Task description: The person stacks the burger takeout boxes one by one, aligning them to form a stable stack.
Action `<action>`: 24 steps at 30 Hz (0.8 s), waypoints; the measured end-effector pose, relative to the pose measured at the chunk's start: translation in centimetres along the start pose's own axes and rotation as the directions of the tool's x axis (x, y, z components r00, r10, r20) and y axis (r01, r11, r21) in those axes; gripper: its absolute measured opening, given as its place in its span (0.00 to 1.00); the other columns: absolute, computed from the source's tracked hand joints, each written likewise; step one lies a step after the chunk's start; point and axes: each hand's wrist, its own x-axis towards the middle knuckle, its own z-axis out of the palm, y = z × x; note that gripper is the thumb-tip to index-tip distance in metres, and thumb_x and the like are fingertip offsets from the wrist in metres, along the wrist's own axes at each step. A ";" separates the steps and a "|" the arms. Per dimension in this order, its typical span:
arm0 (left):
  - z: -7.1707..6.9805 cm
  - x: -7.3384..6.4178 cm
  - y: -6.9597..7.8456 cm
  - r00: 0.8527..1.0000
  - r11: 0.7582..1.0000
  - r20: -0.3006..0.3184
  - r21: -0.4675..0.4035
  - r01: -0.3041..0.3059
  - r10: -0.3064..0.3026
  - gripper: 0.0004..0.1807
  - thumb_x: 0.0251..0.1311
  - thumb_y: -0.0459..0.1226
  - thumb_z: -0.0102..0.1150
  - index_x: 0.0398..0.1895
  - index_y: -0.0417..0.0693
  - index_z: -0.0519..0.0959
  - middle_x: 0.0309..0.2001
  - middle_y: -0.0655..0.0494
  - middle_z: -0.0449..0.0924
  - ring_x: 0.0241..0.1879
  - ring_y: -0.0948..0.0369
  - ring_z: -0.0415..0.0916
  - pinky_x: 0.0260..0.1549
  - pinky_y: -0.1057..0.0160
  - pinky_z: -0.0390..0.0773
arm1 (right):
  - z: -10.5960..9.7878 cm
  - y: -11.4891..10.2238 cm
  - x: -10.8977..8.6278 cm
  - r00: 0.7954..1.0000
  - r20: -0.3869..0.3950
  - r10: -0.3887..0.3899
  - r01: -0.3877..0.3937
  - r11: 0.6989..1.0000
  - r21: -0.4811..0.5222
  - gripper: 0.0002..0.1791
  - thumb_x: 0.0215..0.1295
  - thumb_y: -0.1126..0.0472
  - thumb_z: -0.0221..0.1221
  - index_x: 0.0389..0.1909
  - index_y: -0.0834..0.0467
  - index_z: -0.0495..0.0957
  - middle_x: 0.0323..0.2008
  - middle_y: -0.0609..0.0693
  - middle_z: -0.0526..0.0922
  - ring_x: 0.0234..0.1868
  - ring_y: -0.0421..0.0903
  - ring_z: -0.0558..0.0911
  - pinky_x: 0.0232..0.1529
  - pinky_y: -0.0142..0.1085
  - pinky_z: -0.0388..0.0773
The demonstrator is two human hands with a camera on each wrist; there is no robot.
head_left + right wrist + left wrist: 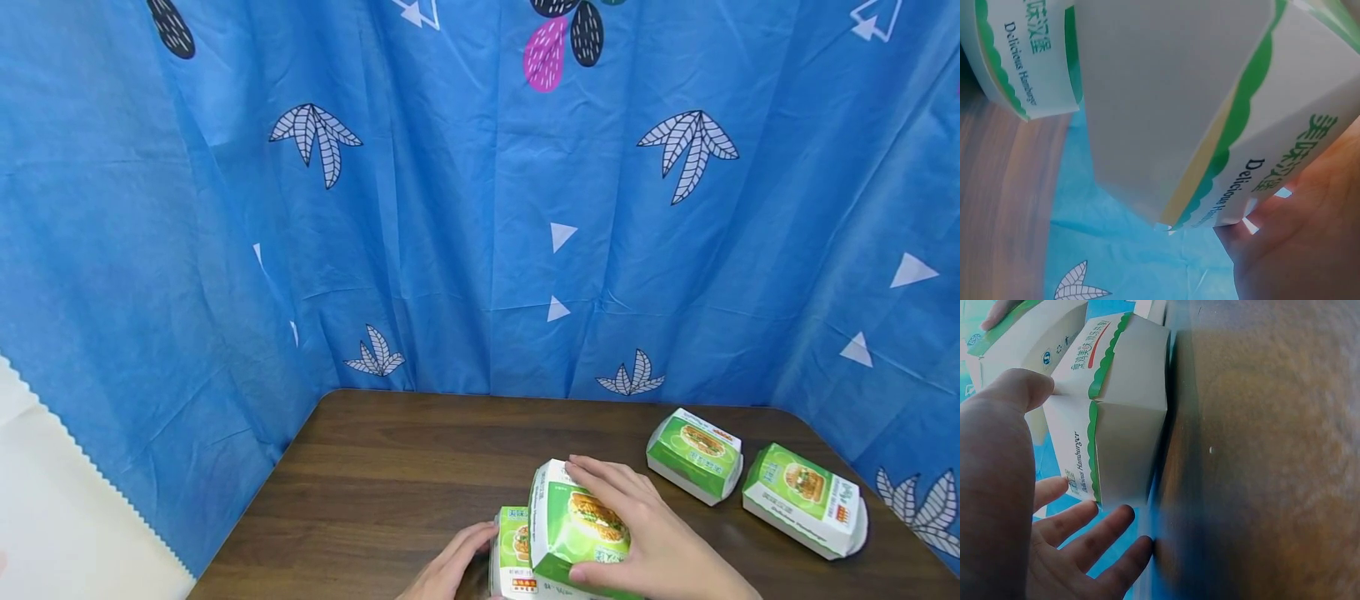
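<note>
Near the front of the table, my right hand (648, 533) grips a green and white hamburger box (558, 525) across its sides. That box is tilted and overlaps the top of a second hamburger box (513, 529) in the head view. My left hand (450, 567) is at the left side of this lower box. In the left wrist view, the left thumb presses its near side and the fingers reach round to its far side. The right wrist view shows the held box (1166, 81) close up, with the lower box (1029, 56) behind it.
Two more hamburger boxes, one farther back (693, 458) and one nearer the right edge (802, 500), rest on the dark wooden table (375, 475). A patterned blue curtain (450, 208) hangs behind the table and along its sides.
</note>
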 end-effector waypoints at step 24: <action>0.0 -0.1 0.0 1.000 0.999 -0.005 0.038 -0.026 0.027 0.39 0.61 0.54 0.60 0.71 0.53 0.58 0.66 0.54 0.65 0.62 0.62 0.69 0.53 0.62 0.76 | 1.7 -1.8 1.4 0.988 0.040 -0.151 0.152 0.988 -0.021 0.53 0.46 0.24 0.61 0.73 0.39 0.56 0.70 0.35 0.60 0.64 0.38 0.64 0.52 0.49 0.71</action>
